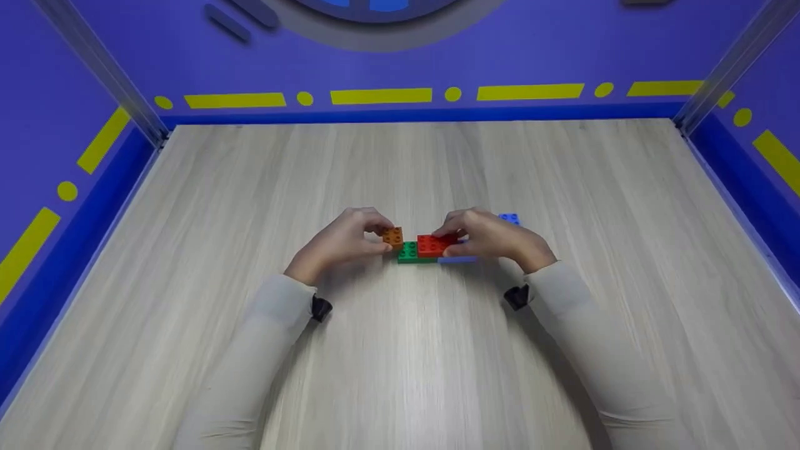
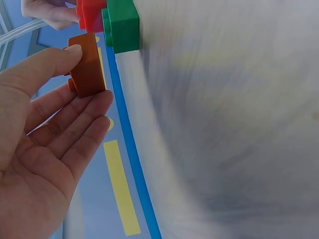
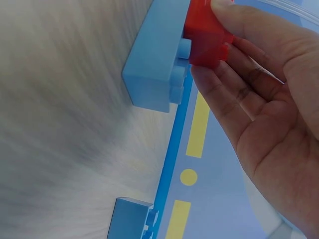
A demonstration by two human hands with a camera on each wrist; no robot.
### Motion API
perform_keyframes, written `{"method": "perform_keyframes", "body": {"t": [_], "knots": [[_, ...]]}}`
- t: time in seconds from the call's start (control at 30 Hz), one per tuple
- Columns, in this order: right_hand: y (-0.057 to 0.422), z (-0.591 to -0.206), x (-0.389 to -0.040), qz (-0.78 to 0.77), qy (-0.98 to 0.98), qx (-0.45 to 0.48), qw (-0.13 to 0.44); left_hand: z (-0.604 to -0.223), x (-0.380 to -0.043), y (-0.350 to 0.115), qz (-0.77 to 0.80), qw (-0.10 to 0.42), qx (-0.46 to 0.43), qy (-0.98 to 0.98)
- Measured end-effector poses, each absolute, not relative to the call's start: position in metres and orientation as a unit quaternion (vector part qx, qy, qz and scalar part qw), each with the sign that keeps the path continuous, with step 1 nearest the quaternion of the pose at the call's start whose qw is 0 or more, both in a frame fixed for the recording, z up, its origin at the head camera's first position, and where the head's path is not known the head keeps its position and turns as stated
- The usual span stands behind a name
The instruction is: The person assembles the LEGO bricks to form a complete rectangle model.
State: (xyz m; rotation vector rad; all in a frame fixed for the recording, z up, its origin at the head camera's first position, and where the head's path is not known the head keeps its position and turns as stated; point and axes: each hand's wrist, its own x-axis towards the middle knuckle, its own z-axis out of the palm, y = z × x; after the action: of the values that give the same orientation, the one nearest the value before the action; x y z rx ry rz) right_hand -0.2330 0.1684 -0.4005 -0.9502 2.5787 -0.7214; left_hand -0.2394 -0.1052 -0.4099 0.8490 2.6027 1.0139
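- The orange brick is pinched by the left hand, its fingers and thumb set against the sides; it is probably gripped this way so that the studs and underside are left uncovered.
- It is held up off the worktop, just beside the green brick, toward ten o'clock; in the left wrist view a gap is shown between the two.
- The red brick is grasped at its three o'clock end by the right hand, with the thumb on the six o'clock side; the joint is presumably being steadied by this hold.
- The seam between the green brick and the lower blue brick is bridged by the red brick, so the pair is likely tied together by it; whether it is fully pressed home cannot be told.
- Bare studs are left on the green brick at its nine o'clock end and on the lower blue brick at its three o'clock end, since only the middle is covered.
- The lone blue brick is set apart on the worktop toward two o'clock, partly hidden by the right hand and touched by neither, perhaps to be out of the way.
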Motion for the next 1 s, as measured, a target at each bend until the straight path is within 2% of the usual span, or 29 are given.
{"method": "perform_keyframes", "body": {"t": [1.0], "knots": [[0.168,-0.4,-0.234,-0.269,0.892,-0.329,0.156,-0.411,-0.236,-0.091,0.337,0.125,0.298,0.884]]}}
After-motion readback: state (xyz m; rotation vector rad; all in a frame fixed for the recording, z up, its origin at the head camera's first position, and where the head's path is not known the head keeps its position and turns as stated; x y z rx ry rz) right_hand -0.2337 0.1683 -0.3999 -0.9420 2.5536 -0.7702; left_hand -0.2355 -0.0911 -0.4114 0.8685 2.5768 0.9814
